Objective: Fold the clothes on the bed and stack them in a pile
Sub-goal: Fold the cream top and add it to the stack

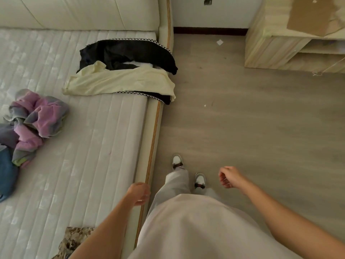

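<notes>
Neither of your hands holds anything: your left hand hangs loosely curled over the bed edge, your right hand loosely curled over the floor, likely because you're only walking alongside. Nothing looks folded yet. The cream garment and black garment lie heaped near the headboard corner; the purple clothes sit bunched further left, well apart.

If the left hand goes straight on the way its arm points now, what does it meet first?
Probably the bed's edge trim; the left hand hangs over it, aimed along it. Further on lies the cream garment. Depth is unclear.
</notes>
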